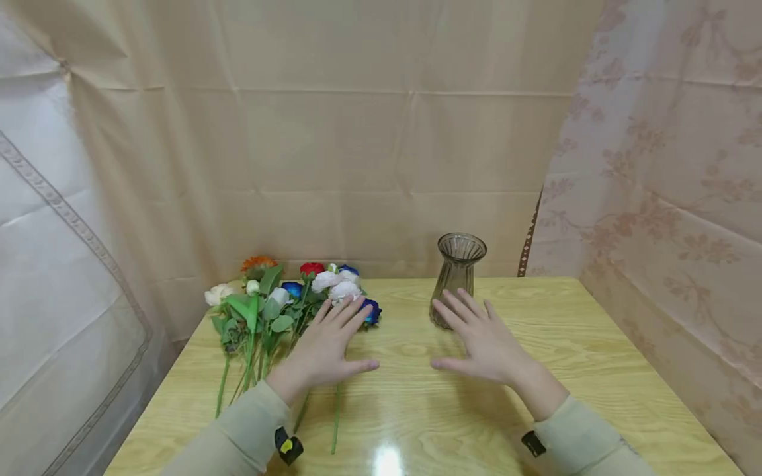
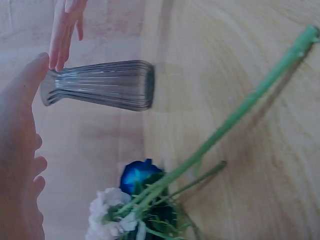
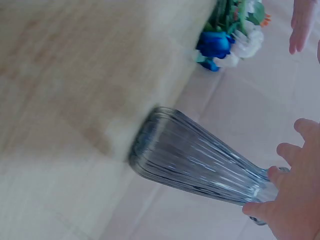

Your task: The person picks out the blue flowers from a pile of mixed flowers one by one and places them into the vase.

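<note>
Palm down, my left hand (image 1: 326,350) hovers with spread fingers over the stems at the right of a heap of artificial flowers. My right hand (image 1: 485,344) is also spread, in front of a smoky ribbed glass vase (image 1: 455,281), overlapping its lower part in the head view. The vase stands upright toward the back of the table. Among the flowers are a red one (image 1: 312,268), an orange one (image 1: 258,263), a dark blue one (image 1: 372,312) and several white ones, such as a white bloom (image 1: 344,291). Both hands hold nothing.
The wooden table (image 1: 405,396) ends at a beige cloth backdrop (image 1: 357,165). White cloth (image 1: 53,264) hangs on the left, and a floral-patterned curtain (image 1: 673,198) on the right. Green stems (image 1: 337,420) point toward the table's front edge.
</note>
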`<state>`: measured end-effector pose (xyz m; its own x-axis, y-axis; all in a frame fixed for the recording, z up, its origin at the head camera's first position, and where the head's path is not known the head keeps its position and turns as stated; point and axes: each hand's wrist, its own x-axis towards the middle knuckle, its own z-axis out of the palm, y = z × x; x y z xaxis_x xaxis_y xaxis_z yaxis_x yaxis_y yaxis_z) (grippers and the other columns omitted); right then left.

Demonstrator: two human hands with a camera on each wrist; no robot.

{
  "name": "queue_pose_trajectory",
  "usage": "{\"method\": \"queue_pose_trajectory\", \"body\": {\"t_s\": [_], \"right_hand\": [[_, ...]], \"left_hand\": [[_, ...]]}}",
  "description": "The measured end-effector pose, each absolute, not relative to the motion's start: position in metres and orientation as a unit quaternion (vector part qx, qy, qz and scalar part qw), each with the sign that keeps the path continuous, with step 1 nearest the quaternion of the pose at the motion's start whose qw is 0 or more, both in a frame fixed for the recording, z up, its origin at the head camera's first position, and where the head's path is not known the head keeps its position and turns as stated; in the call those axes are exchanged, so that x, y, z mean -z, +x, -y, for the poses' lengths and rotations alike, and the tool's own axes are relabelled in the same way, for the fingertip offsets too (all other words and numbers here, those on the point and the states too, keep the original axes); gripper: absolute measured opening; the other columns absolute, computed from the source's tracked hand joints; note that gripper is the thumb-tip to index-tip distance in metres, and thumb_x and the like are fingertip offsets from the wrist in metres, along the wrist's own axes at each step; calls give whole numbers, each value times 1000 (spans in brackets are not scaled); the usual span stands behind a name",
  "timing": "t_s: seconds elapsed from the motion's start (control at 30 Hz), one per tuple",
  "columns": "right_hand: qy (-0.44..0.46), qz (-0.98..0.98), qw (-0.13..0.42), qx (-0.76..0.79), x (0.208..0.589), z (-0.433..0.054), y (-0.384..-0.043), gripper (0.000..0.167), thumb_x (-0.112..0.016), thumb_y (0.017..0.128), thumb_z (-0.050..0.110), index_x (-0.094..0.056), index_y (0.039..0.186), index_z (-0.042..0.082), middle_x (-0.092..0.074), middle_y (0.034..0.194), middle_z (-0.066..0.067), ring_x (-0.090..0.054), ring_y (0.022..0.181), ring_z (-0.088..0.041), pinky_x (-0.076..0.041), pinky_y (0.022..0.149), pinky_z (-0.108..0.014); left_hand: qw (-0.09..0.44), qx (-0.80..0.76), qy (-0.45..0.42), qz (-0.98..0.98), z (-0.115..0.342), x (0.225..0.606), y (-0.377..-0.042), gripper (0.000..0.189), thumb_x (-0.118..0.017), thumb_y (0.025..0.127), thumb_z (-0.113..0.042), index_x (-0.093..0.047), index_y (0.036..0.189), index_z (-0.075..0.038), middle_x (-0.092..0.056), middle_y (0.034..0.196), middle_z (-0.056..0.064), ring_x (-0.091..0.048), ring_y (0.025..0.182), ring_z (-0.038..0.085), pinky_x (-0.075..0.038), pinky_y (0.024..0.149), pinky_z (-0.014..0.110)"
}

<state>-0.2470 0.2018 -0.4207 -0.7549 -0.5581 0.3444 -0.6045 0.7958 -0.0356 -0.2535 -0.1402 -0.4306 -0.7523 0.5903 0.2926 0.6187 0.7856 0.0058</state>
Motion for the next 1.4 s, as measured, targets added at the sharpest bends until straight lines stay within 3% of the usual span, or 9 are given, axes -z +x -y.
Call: {"method": "queue_pose_trajectory", "body": {"t_s": [0.3,0.53,0.73,0.8,1.07,1.4], "right_hand": [[324,920,190,-112,396,-206,-246,104,-63,85,74,-17,165,26,-17,168,-10,-17,152,-40,-21,109,-74],[326,896,230,-197,381,-210,-248,105,-78,82,59,-25,163,21,-25,166,-11,-26,149,-39,-29,110,-67],[284,869,216,-343,373,-220,-250,100,-86,83,34,-25,163,26,-25,166,-7,-25,150,-37,-27,108,-72],[274,854,221,-382,372,-224,-253,101,-86,83,25,-24,163,28,-26,165,-8,-25,149,-37,-26,109,-72],[270,800,266,-466,364,-228,-261,99,-83,78,-2,-27,159,4,-33,161,-15,-30,146,-38,-30,111,-63],[197,754,236,-581,377,-237,-288,99,-77,86,-2,-15,162,15,-29,161,-12,-28,147,-35,-30,111,-65]], "left_hand": [[170,81,-316,930,143,410,-252,98,-42,91,-82,-18,165,-22,-13,170,-1,-4,155,20,-3,123,51],[216,122,-331,910,143,399,-251,95,-49,93,-76,-29,162,-14,-23,167,3,-15,154,23,-9,122,51],[253,193,-332,888,140,392,-253,89,-55,94,-70,-35,159,-13,-32,163,6,-29,149,27,-21,119,55],[258,216,-327,883,139,391,-253,87,-57,94,-68,-35,159,-13,-33,162,6,-31,148,28,-25,118,55],[257,295,-313,865,130,391,-255,84,-71,93,-51,-34,159,-14,-35,162,6,-33,147,28,-30,115,56],[215,383,-287,852,115,392,-262,83,-73,93,-46,-33,160,-16,-33,163,2,-24,151,28,-28,115,61]]}}
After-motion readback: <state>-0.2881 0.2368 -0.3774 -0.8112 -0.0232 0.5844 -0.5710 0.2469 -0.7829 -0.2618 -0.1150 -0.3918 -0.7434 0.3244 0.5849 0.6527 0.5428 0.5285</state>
